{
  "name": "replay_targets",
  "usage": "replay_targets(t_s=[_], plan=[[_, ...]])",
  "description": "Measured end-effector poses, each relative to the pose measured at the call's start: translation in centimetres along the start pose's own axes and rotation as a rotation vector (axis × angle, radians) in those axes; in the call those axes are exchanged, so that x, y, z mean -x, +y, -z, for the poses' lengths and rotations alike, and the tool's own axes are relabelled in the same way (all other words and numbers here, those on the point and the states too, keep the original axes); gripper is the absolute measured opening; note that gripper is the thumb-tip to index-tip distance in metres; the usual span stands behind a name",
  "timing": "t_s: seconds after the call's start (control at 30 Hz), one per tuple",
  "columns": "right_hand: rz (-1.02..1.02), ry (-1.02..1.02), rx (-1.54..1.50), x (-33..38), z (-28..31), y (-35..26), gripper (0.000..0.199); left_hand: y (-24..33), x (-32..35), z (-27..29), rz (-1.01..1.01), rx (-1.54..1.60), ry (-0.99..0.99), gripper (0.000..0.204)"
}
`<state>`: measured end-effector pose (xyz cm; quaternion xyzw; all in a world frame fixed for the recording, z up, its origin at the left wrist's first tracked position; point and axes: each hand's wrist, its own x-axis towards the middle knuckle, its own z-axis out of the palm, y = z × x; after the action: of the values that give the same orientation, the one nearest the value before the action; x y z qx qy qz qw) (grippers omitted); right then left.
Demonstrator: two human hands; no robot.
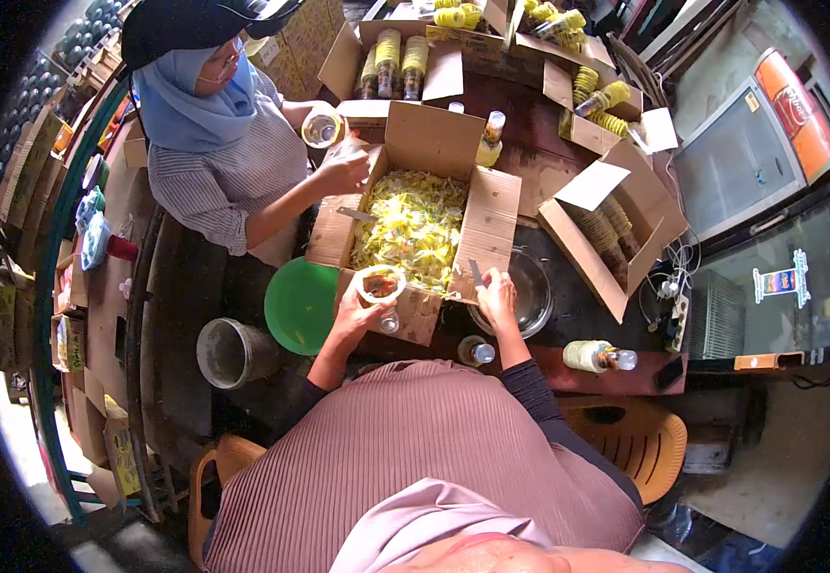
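Note:
My left hand (358, 310) grips a small clear jar (381, 286) with a wide open mouth, held at the near edge of an open cardboard box (487, 215). Pale yellow chips (410, 224) fill that box. My right hand (497, 294) rests on the box's near right flap, its fingers closed on a small dark tool; what tool it is I cannot tell. Across the box a person in a blue headscarf and striped shirt holds another clear jar (320, 129) in one hand, the other hand (343, 170) at the box's far left edge.
A glass bowl (534, 296) sits right of my right hand. Bottles (477, 351) and a lying jar (595, 355) line the table's near edge. Open boxes of filled yellow-topped jars (587, 95) stand behind. A green lid (300, 306) and grey bucket (229, 353) are at left.

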<state>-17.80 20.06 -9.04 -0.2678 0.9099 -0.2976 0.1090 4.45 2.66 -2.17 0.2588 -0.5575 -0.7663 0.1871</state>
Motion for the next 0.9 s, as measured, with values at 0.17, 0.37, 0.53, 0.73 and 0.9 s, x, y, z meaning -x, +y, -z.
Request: replay_targets(t_s=[0.17,0.37,0.53,0.73,0.9], plan=[[0.054,0.000,-0.043,-0.1,-0.5,0.2,0.015,0.2,-0.1,0.2,0.049,0.072,0.059,0.051],[0.205,-0.021,0.111,1.2,-3.9,-3.5,0.014,-0.4,-0.7,-0.7,0.007,0.020,0.055,0.054],[0.199,-0.032,-0.034,0.5,-1.4,-4.3,0.016,-1.3,-0.7,-0.6,-0.086,-0.062,0.022,0.056],[0.300,-0.080,-0.011,0.6,-1.8,-3.1,0.013,-1.8,-0.4,-0.3,-0.115,-0.057,0.008,0.057],[0.242,-0.140,-0.130,0.6,-0.6,-4.9,0.015,-1.8,-0.6,-0.6,-0.157,-0.070,-0.005,0.054]])
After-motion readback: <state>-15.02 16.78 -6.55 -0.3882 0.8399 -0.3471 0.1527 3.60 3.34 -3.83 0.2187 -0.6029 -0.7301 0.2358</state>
